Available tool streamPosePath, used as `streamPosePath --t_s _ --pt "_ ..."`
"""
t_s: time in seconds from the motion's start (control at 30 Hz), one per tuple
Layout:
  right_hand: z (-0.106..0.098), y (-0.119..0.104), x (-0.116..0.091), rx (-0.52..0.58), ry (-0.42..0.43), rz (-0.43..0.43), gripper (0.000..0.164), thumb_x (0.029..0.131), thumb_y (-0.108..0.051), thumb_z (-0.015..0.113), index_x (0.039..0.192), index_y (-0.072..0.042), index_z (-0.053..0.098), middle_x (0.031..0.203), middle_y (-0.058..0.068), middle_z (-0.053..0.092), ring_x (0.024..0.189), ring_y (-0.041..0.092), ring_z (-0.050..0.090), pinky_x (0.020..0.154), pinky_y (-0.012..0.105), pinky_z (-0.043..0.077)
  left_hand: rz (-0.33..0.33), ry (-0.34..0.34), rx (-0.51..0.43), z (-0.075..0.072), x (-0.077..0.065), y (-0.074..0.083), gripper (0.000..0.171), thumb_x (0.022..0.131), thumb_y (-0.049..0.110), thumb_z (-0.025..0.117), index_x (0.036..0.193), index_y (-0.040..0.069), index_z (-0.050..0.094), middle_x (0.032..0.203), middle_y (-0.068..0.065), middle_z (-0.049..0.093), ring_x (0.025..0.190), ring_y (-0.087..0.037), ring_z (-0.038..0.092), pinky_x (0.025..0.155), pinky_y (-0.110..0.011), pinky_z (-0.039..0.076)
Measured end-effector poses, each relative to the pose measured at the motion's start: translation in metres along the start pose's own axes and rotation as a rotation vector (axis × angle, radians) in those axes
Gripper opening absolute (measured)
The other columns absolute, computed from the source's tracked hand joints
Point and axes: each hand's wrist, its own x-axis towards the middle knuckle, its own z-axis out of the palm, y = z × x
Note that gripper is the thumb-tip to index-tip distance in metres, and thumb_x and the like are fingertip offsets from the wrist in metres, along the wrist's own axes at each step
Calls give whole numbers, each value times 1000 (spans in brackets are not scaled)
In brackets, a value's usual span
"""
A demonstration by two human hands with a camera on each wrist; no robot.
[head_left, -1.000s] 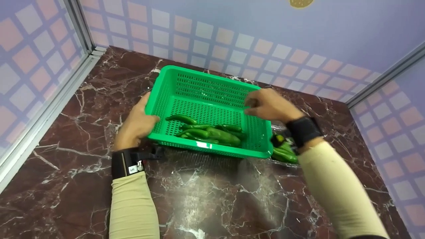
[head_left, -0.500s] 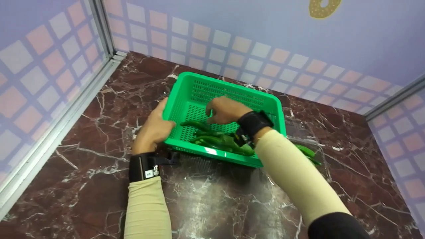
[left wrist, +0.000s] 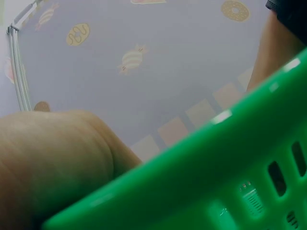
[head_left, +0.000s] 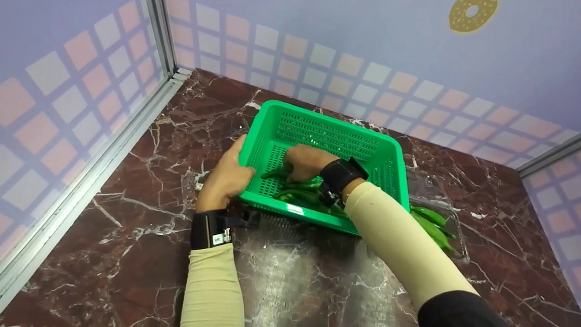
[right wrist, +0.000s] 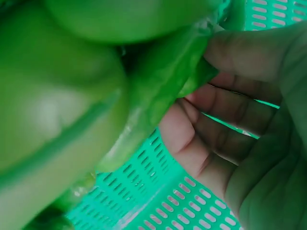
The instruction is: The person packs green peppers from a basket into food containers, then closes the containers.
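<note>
Peppers, at least three, lie in one basket.

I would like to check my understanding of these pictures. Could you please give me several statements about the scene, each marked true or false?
1. The left hand grips the green, rectangular, perforated plastic basket at its left end. True.
2. The right hand is outside the basket. False: it reaches inside, with thumb and fingers on a long, smooth green pepper.
3. Every pepper lies in the basket. False: some lie in a clear, shallow plastic tray by its right end.
4. Pale yellow fabric sleeves cover both forearms. True.
5. The shiny, hard tabletop is plain white. False: it is dark reddish brown with pale veins.
</note>
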Motion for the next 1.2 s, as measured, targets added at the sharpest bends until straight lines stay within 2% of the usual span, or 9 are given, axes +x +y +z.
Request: streamPosePath --t_s 0.13,0.3,0.47,0.63,0.77,0.87,0.97,1.1,1.2 --pt "-2 5 -8 45 40 -32 47 94 -17 76 61 -17 41 61 -6 25 54 12 21 56 30 23 3 -15 -9 0 0 1 97 88 -7 48 169 33 12 165 -13 35 122 -33 52 96 -42 49" --pt "-8 10 -17 91 91 -18 45 95 -18 75 66 -18 41 64 -5 26 56 13 21 58 31 24 -10 -25 -29 -2 -1 2 96 90 -6 47 169 35 10 162 -14 37 116 -34 56 88 -41 53" --pt "-14 13 -29 147 136 -26 44 95 -15 74 69 -16 39 66 -4 22 58 14 19 62 33 25 -12 -24 -30 -2 -1 2 97 90 -7 48 169 35 12 161 -16 38 114 -34 57 87 -39 53" --pt "-21 15 -42 177 175 -27 23 96 -16 73 83 -11 55 72 -2 37 63 16 33 69 36 34 -1 -22 -30 0 -1 3 97 89 -8 49 169 33 13 159 -18 41 117 -34 56 94 -42 52" --pt "-26 17 -52 202 211 -25 23 97 -15 71 83 -10 53 72 -1 42 63 16 44 71 36 36 -15 -28 -19 2 -1 3 96 91 -7 49 169 33 10 163 -17 36 120 -34 54 97 -44 51" --pt "-30 18 -62 249 230 3 21 98 -16 71 86 -10 54 68 -1 47 61 14 57 71 31 47 -22 -36 -21 3 -1 3 96 92 -6 49 169 35 9 163 -17 36 121 -36 54 96 -45 52" --pt "-35 19 -74 286 264 34 13 99 -18 72 97 -8 62 70 3 62 62 15 66 71 32 57 -14 -45 -24 3 0 3 96 92 -6 49 169 35 9 161 -18 38 121 -36 55 93 -43 53" --pt "-40 24 -96 324 350 52 23 99 -21 72 114 -5 65 87 12 75 61 21 69 65 34 60 -5 -51 -14 2 -1 3 95 93 -6 48 169 35 8 161 -18 37 121 -36 54 92 -43 53" --pt "-43 29 -117 360 409 101 33 99 -24 72 124 -4 65 101 14 74 63 21 70 60 34 61 -12 -50 -3 0 0 3 95 93 -5 48 169 36 7 161 -19 37 120 -36 54 90 -43 54"
